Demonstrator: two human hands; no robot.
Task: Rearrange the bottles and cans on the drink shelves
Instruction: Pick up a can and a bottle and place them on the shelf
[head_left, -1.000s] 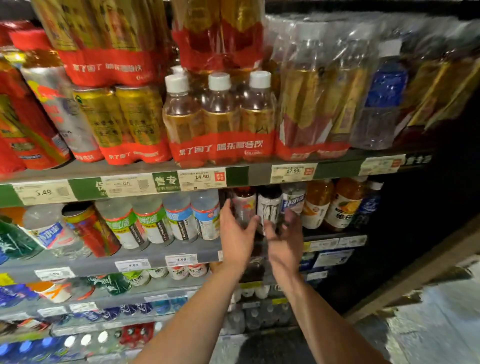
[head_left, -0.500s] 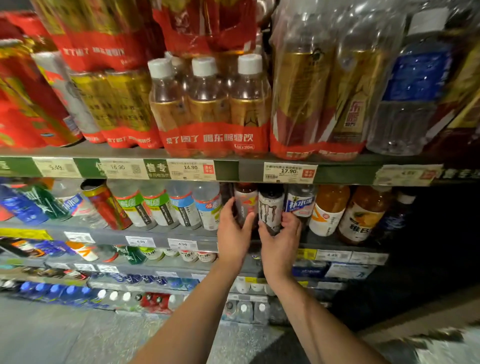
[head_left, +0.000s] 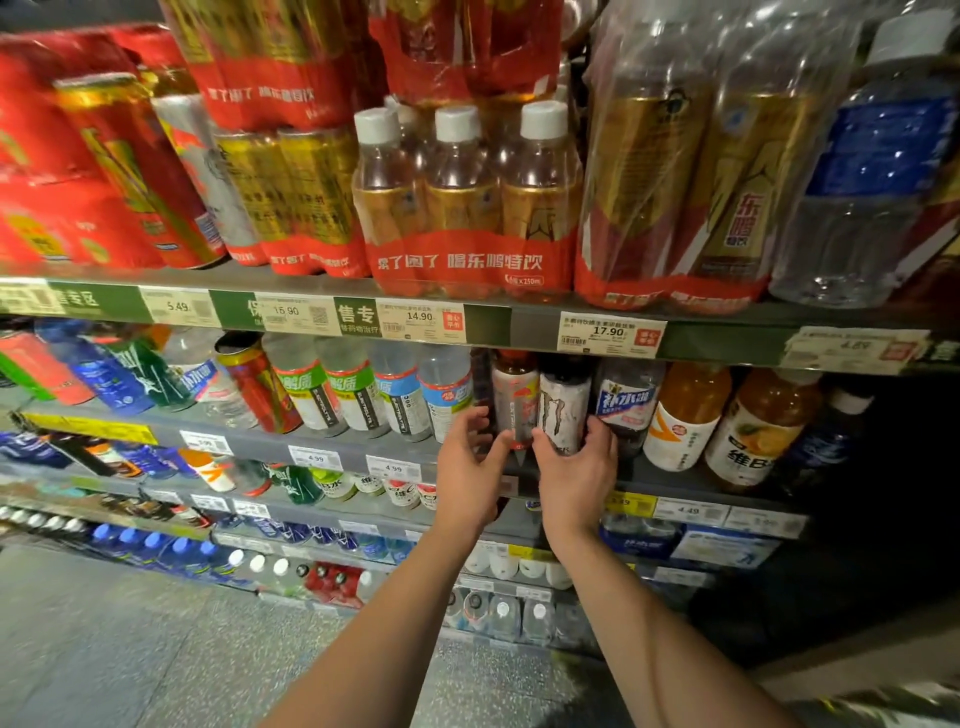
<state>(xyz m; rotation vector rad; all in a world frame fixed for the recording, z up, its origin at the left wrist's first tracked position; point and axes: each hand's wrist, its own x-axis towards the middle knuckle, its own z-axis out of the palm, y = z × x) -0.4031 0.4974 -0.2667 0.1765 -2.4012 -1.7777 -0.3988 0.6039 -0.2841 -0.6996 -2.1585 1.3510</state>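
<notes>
On second shelf (head_left: 332, 451), right hand (head_left: 574, 470) still wraps white can (head_left: 563, 410); left hand (head_left: 470, 467) stays half-open beside pink can (head_left: 515, 397).

Little headroom under the upper shelf edge (head_left: 519, 332); white can (head_left: 563, 410) tight between neighbouring bottles.

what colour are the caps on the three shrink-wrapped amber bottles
White caps, clearest in the head view.

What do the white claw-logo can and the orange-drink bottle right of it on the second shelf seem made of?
White claw-logo can: likely aluminium, with an opaque printed matte-looking wall and straight cylindrical sides. Orange-drink bottle: probably clear plastic, since the liquid shows through above a glossy white label.
</notes>
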